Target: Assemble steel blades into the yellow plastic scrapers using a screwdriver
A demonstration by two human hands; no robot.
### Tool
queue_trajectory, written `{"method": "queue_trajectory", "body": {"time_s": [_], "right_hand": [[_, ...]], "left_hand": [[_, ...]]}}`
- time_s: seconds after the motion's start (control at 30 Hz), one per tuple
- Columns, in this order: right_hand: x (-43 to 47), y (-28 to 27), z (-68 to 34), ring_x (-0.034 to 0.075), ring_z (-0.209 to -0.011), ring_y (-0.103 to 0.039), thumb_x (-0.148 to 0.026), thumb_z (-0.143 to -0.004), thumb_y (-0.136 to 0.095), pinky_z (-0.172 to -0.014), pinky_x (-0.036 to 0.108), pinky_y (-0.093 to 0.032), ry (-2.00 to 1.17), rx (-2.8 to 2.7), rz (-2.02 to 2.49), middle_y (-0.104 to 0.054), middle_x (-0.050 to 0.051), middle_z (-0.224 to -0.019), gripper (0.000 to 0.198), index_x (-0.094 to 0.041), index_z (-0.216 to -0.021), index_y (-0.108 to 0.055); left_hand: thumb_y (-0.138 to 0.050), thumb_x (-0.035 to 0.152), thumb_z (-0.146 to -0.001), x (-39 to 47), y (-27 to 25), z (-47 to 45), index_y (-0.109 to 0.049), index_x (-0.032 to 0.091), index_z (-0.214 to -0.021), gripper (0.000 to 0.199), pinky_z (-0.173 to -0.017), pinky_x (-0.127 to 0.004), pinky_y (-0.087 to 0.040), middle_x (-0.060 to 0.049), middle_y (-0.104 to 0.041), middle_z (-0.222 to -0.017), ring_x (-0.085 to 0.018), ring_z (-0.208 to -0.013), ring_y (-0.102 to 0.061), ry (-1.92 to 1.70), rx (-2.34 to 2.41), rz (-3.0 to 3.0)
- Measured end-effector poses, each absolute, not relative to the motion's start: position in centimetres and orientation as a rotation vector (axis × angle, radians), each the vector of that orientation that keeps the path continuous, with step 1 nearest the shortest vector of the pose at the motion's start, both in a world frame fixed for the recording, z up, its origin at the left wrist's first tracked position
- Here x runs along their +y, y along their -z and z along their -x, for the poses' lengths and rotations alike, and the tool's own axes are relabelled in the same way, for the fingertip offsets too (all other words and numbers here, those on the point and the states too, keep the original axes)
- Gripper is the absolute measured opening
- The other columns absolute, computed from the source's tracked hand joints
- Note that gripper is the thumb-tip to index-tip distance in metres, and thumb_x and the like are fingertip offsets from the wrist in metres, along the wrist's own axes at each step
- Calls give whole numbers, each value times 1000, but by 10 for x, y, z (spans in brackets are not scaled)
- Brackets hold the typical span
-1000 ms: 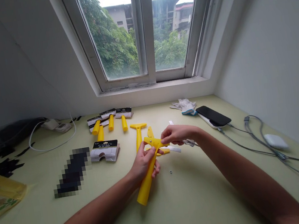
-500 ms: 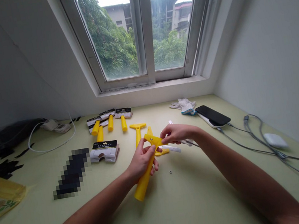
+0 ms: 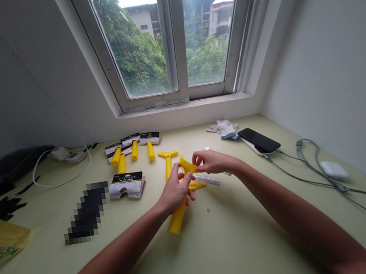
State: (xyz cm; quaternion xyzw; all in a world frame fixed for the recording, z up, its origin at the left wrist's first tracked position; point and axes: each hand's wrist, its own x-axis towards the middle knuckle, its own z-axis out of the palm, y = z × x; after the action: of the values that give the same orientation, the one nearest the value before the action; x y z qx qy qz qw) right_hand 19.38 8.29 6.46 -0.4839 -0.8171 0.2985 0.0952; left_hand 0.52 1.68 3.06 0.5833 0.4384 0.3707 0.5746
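Observation:
My left hand (image 3: 175, 190) is wrapped round the handle of a yellow scraper (image 3: 178, 221), which is held tilted above the table with its head pointing away from me. A small metal screw shows in the middle of the head. At the head's right corner, the fingertips of my right hand (image 3: 212, 162) are pinched together on its edge; anything tiny between them is hidden. Just behind lies a second yellow scraper (image 3: 167, 166). A pale flat strip (image 3: 210, 180) and a yellow head part (image 3: 198, 185) rest beneath my hands. One small nut (image 3: 208, 209) sits on the table nearby.
Several carded yellow-handled scrapers (image 3: 134, 149) lie at the back left, with an opened card package (image 3: 127, 185) closer. A yellow bag (image 3: 1, 240) is at far left. Gloves (image 3: 225, 128), a phone (image 3: 260, 140), cables (image 3: 307, 161) and a white case (image 3: 334, 170) occupy the right.
The held scraper has turned a little and its handle end has risen slightly away from me. My right fingers have shifted slightly left and up, staying at the head's corner.

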Motion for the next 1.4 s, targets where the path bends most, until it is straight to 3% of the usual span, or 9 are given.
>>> {"method": "queue_trajectory", "body": {"time_s": [0.23, 0.6, 0.83, 1.0, 1.2, 1.4], "right_hand": [[93, -58, -201, 16, -76, -62, -31, -81, -58, -62, 22, -41, -606, -2333, 1574, -71, 6, -89, 17, -19, -86, -67], [108, -40, -204, 14, -72, -64, -22, -78, -57, -60, 20, -41, -658, -2337, 1591, -74, 4, -83, 19, -19, -84, -75], [102, -49, -204, 13, -70, -64, -25, -79, -58, -57, 19, -42, -652, -2265, 1555, -74, 4, -85, 19, -18, -86, -74], [94, -62, -196, 12, -66, -61, -36, -81, -57, -55, 19, -39, -618, -2243, 1469, -73, 3, -78, 23, -18, -81, -72], [91, -64, -190, 11, -56, -55, -31, -81, -53, -52, 21, -34, -553, -2234, 1468, -69, 3, -66, 25, -16, -72, -71], [91, -65, -190, 10, -57, -56, -29, -81, -50, -52, 20, -35, -545, -2221, 1489, -69, 2, -68, 26, -16, -74, -71]], "left_hand": [[-46, 43, -91, 57, -45, -20, -35, 26, -107, 26, -33, -16, -43, -6, -56, -104, -10, -46, -62, -674, 1149, -1608], [-40, 41, -94, 76, -52, -24, -39, 24, -117, 29, -38, -18, -44, -8, -59, -99, -11, -46, -60, -382, 1308, -1927], [-38, 39, -94, 80, -50, -16, -34, 25, -119, 29, -37, -20, -46, -11, -55, -110, -12, -48, -62, -396, 1297, -1913], [-37, 44, -95, 77, -46, -13, -35, 25, -120, 32, -39, -19, -45, -10, -59, -101, -11, -47, -61, -430, 1278, -1918], [-37, 40, -95, 76, -43, -13, -35, 25, -119, 28, -38, -19, -44, -7, -60, -94, -11, -47, -61, -446, 1264, -1899], [-38, 39, -95, 74, -44, -13, -34, 25, -119, 29, -39, -18, -44, -8, -59, -98, -10, -47, -60, -452, 1290, -1892]]}}
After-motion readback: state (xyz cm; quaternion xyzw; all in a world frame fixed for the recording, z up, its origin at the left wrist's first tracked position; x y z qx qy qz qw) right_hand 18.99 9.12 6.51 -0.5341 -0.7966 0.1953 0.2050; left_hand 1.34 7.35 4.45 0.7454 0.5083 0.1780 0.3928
